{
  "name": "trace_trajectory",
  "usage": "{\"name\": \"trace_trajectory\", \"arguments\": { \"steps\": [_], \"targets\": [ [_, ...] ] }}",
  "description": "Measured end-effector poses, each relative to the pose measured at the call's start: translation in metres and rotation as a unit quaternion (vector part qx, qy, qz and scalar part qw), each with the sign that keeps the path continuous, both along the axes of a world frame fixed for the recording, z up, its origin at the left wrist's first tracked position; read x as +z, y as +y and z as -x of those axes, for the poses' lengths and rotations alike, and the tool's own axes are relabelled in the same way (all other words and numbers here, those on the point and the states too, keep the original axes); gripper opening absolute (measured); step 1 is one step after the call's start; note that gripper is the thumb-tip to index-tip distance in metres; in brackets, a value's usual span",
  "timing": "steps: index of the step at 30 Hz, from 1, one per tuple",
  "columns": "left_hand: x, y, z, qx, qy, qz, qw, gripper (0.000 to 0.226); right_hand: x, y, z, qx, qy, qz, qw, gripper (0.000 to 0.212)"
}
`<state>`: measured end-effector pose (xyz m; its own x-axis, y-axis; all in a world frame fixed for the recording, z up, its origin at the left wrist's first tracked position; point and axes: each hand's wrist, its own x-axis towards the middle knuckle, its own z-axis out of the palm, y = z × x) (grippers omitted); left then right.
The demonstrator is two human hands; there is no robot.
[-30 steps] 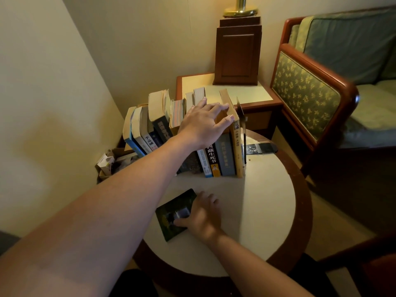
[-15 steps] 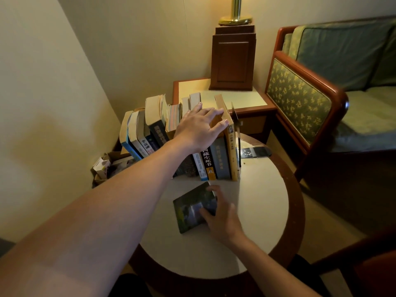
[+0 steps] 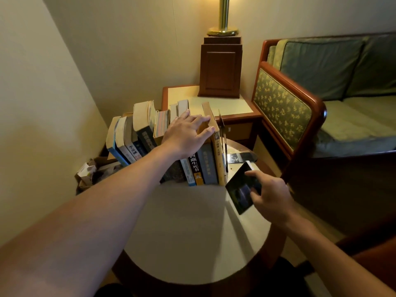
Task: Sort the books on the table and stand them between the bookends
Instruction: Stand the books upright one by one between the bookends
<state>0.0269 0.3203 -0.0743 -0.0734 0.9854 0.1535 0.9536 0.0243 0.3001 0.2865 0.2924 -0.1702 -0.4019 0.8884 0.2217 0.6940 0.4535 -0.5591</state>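
— Hunting for the left-side bookend, you get nothing. Your forearm (image 3: 107,200) crosses that end of the row of books (image 3: 205,168), and the leaning spines there are too dim to read.

— And your left hand (image 3: 188,133)?

— Flat on the tops of the books, fingers straight, thumb against the tan volume (image 3: 217,151) at the right end. It grips nothing.

— The loose one?

— The dark book (image 3: 241,190) is pinched at its right edge by your right hand (image 3: 271,195), with fingertips over the cover. The rest of that grip is hidden behind it. The book is tilted, low over the round table (image 3: 188,232), just right of the thin metal bookend (image 3: 222,133) that closes the row. You can't tell whether its bottom corner touches the tabletop.

— So the bookend stands between it and the row?

— Yes, upright and edge-on to you. Behind it a flat dark strip (image 3: 240,157) lies on the table. Beyond that is a side table (image 3: 235,108) carrying a wooden lamp base (image 3: 220,69). A green sofa (image 3: 321,67) is on the right, and a box of crumpled paper (image 3: 92,170) sits on the floor to the left.
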Motion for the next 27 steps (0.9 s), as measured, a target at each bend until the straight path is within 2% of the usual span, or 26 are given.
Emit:
{"name": "trace_trajectory", "arguments": {
  "steps": [4, 7, 13, 21, 27],
  "targets": [
    [0.002, -0.001, -0.002, 0.001, 0.002, 0.005, 1.000, 0.058, 0.020, 0.005, 0.006, 0.013, -0.006, -0.085, 0.996, 0.047],
    [0.002, 0.000, -0.001, 0.001, 0.001, 0.008, 1.000, 0.058, 0.029, 0.009, 0.017, 0.028, 0.022, -0.128, 0.991, 0.044],
    [0.000, 0.001, 0.000, 0.001, 0.003, 0.004, 1.000, 0.058, 0.035, 0.024, 0.042, 0.037, 0.063, -0.148, 0.986, 0.043],
    [-0.001, 0.001, 0.000, -0.002, -0.005, -0.006, 1.000, 0.057, 0.032, 0.059, 0.068, 0.101, 0.046, -0.066, 0.992, 0.062],
    [-0.003, 0.004, 0.001, -0.003, -0.001, -0.008, 1.000, 0.057, -0.004, 0.082, 0.065, 0.112, -0.012, 0.073, 0.991, 0.086]
  ]
}}
